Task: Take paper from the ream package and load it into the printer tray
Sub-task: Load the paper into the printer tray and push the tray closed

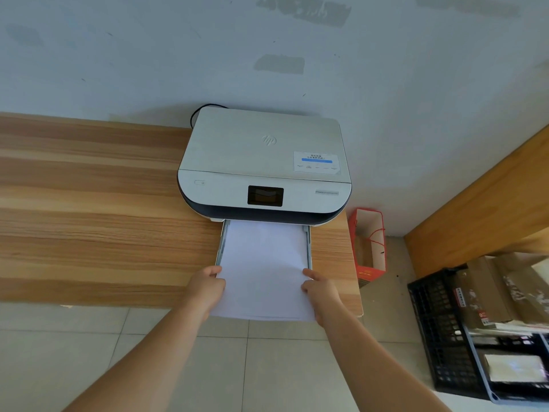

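A white printer [264, 162] with a dark base stands on a wooden desk [89, 203] against the wall. Its paper tray [220, 248] is pulled out toward me. A stack of white paper [264, 269] lies in the tray, its far end under the printer and its near end sticking out past the desk edge. My left hand [206, 288] grips the stack's left edge. My right hand [319, 289] grips its right edge. The ream package is not in view.
A red paper bag [368, 248] stands on the tiled floor right of the desk. A black plastic crate [439, 331] with boxes sits further right, beside a wooden panel [481, 209]. A black cable [196, 113] runs behind the printer.
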Demonstrator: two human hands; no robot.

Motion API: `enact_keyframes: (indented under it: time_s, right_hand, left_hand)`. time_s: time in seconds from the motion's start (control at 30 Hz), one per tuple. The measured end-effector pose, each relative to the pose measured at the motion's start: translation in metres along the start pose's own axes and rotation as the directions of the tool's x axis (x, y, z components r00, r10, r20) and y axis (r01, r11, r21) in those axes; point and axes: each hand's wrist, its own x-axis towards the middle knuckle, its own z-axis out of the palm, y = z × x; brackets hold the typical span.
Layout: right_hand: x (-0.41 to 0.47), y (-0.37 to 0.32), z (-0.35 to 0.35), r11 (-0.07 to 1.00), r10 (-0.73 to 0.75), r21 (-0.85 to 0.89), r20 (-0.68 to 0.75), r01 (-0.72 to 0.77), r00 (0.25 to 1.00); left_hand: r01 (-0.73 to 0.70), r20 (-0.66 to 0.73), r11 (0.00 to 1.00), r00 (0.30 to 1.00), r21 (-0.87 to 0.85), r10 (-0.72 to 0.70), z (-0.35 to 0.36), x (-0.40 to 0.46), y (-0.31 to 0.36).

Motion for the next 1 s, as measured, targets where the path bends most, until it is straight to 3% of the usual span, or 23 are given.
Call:
enact_keyframes:
  time_s: [0.43,0.6,0.83,1.0]
  right_hand:
    - [0.018,-0.036,0.004,0.995,-0.088,0.031,-0.085,0.091,0.992]
    - [0.027,-0.043,0.005,0.984,-0.172,0.031,-0.044,0.174,0.984]
    - [0.026,-0.044,0.002,0.973,-0.216,-0.089,-0.002,0.215,0.976]
    - [0.023,-0.041,0.004,0.932,-0.281,-0.258,-0.065,0.256,0.957]
  left_hand:
    - [-0.046,-0.038,0.993,0.998,-0.112,0.042,-0.005,0.014,0.024]
    - [-0.107,-0.003,0.991,0.994,-0.078,0.107,-0.006,0.022,0.027]
    - [-0.209,0.069,0.975,0.976,0.070,0.204,-0.002,0.021,0.021]
    - [-0.270,0.093,0.953,0.962,0.140,0.258,-0.002,0.023,0.013]
